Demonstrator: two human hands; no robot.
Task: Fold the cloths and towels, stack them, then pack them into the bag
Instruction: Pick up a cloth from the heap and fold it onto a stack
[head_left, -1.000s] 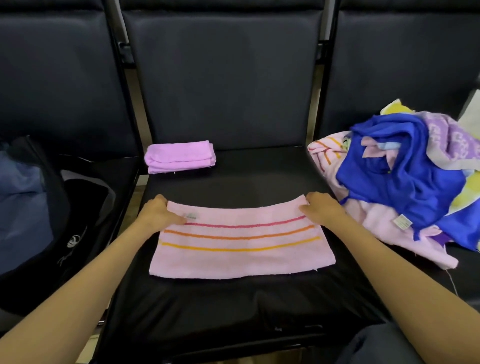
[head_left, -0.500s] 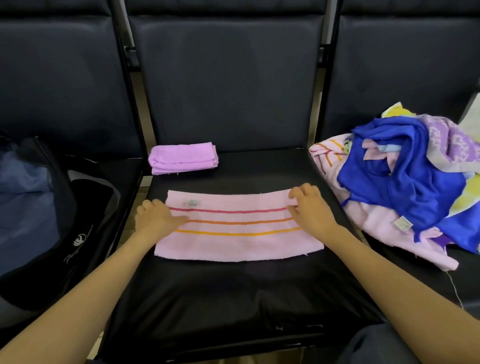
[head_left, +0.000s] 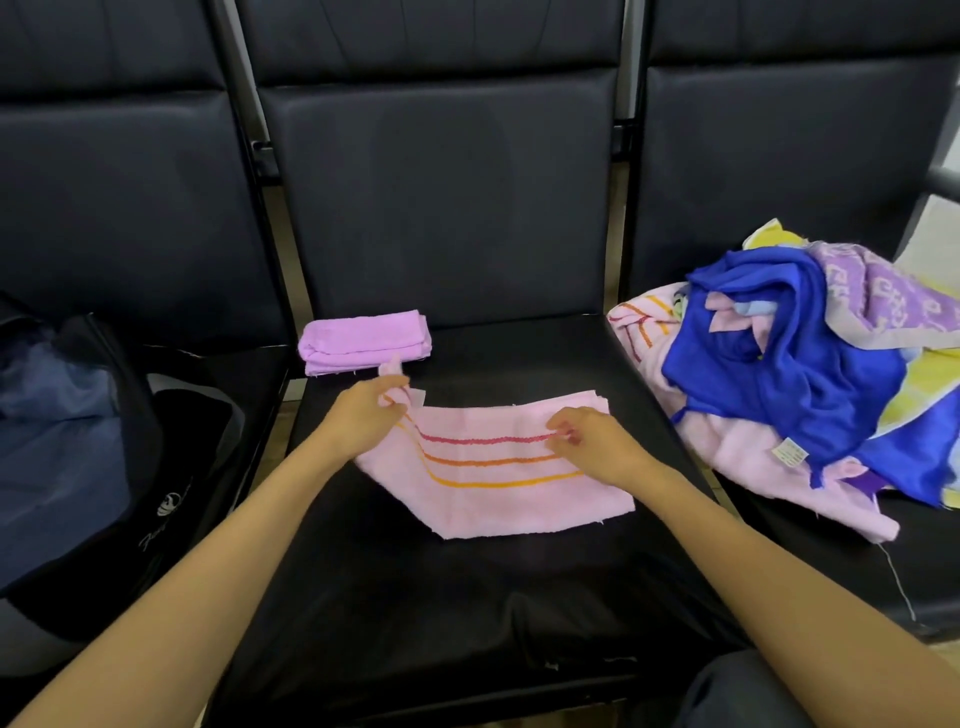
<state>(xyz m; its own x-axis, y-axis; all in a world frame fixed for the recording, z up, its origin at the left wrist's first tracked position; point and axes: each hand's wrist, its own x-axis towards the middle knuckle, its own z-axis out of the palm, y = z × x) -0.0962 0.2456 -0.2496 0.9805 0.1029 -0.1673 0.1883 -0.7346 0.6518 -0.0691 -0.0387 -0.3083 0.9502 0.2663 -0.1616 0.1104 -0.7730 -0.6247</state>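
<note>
Both forearms reach in from the near edge over the middle seat (head_left: 467, 613). The left hand (head_left: 363, 415) is raised a little off the seat, its grip closed w/ thumb and fingertips pinching the far-left corner of the pink striped towel (head_left: 498, 499); a tuft of cloth sticks up above the fingers. The right hand (head_left: 597, 441) sits lower, palm down, fingers curled in a tight grip that pinches the fabric at the red stripe, toward the towel's right end. The towel lies mid-seat, long axis running left-right, its three stripes (red, orange, yellow) along that axis; the left end is lifted, so the near-left edge slants diagonally. A folded purple towel (head_left: 363, 343) rests at the seat's far-left corner. An unfolded pile (head_left: 779, 364) covers the right seat; a dark bag (head_left: 104, 467) sits on the left one.
</note>
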